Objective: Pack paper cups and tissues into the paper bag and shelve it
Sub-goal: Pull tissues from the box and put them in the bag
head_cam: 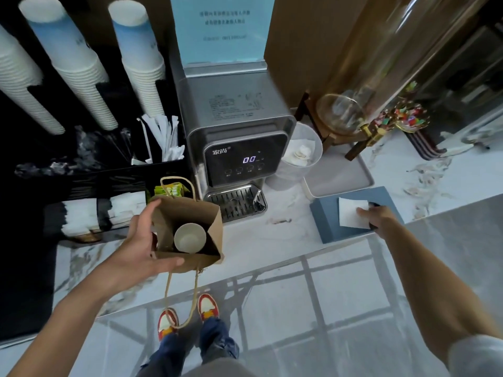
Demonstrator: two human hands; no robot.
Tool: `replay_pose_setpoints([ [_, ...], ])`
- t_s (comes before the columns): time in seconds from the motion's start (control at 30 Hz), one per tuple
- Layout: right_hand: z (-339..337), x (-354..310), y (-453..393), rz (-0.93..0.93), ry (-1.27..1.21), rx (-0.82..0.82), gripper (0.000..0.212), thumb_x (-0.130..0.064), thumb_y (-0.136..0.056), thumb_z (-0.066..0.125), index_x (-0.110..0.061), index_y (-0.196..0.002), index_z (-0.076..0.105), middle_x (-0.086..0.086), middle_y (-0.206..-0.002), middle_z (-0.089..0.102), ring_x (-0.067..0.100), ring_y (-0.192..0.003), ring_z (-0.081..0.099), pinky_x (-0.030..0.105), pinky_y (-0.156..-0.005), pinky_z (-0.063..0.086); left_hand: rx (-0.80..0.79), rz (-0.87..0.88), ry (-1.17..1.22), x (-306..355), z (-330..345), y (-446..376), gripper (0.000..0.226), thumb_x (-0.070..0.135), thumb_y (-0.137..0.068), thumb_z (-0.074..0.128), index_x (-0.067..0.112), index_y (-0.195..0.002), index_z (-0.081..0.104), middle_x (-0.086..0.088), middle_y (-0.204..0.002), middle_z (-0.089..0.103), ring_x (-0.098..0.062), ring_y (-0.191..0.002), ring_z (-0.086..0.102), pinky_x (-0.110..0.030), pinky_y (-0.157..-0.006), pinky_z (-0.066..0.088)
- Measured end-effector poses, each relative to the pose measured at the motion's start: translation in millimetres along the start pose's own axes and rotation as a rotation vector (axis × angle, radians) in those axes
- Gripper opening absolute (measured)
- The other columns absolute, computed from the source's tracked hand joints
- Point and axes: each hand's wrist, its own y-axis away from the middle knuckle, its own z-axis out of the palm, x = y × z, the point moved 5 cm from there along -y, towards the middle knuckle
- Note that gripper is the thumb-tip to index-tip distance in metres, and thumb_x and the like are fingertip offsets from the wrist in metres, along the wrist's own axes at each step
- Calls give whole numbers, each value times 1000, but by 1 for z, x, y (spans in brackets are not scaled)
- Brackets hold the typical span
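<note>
Red-and-white sneakers and blue jeans show at the bottom, planted on the pale floor just before the marble counter. Above them the left hand holds a brown paper bag open over the counter's edge, fingers curled around its side wall, thumb along the near rim. One white paper cup sits upright inside, mouth up. One twine handle dangles toward the shoes; the other stands up at the far rim.

Off to the right, the right hand reaches to a blue tissue box on the counter, fingertips pinching the white tissue that sticks out of its top.

Between the two stands a steel water dispenser; its dark panel glows "00" and bears a white brand mark in Chinese characters, too small for me to read surely. A pale blue notice behind it carries lines of Chinese print, blurred. Left of the machine, a black organiser holds three tilted stacks of paper cups, wrapped straws, napkins and green sachets. A glass drinks jar with a brass tap stands at the right.
</note>
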Motion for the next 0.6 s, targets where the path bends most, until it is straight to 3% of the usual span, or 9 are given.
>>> replay_pose_setpoints([
  [0.03,1,-2,3,10,-41,-7,18,-23,-89,72,-10,-97,61,15,-92,55,27,-77,52,36,-66,42,1,3,-4,0,0,0,122,9,-71,86,44,-151,1,16,-132,16,-9,-124,29,-23,-91,38],
  [0.1,1,-7,10,2,-93,-25,21,-24,-91,70,-10,-83,56,14,-89,52,26,-72,50,35,-61,40,8,11,3,1,1,0,122,7,-71,86,44,-151,2,15,-132,16,-7,-121,29,-14,-83,38],
  [0.17,0,-15,23,-47,-162,-51,28,-24,-93,66,3,-97,60,15,-99,54,31,-89,53,38,-74,43,7,19,3,2,0,1,122,6,-72,86,43,-151,2,12,-132,18,-10,-120,33,-9,-73,43],
  [0.23,-1,-26,39,-110,-296,-100,34,-19,-96,61,13,-107,57,17,-102,54,31,-98,54,39,-82,44,2,23,-19,4,0,2,122,8,-72,86,41,-152,0,9,-131,19,-19,-123,37,-19,-81,48],
  [0.27,-2,-33,51,-131,-350,-124,31,-17,-98,58,11,-110,55,17,-106,54,32,-103,54,39,-85,45,-1,23,-25,5,0,1,123,8,-72,86,39,-153,-1,8,-131,19,-23,-126,37,-25,-86,49],
  [0.37,-4,-56,90,-174,-517,-207,38,-15,-101,51,8,-130,45,19,-125,54,34,-115,54,48,-96,48,-27,26,-6,4,2,0,125,9,-72,86,36,-154,-4,5,-138,18,-18,-131,31,-21,-91,43],
  [0.47,-6,-80,136,-227,-633,-290,35,-15,-102,49,4,-131,49,13,-125,62,31,-117,58,52,-103,45,-38,13,-9,4,2,-1,127,12,-72,87,34,-154,-7,0,-149,14,-13,-135,22,-24,-106,28],
  [0.53,-6,-97,173,-276,-673,-327,23,-15,-101,50,-3,-116,61,5,-109,73,24,-108,64,44,-95,50,-34,3,7,3,3,-2,128,11,-72,86,33,-154,-9,-1,-149,14,-10,-131,22,-22,-104,27],
  [0.6,-4,-115,220,-324,-686,-404,20,-16,-100,52,-9,-99,71,1,-97,78,18,-96,70,31,-76,57,-38,3,-2,2,6,-1,131,13,-72,87,34,-153,-14,-1,-145,15,-8,-122,25,-20,-100,29],
])
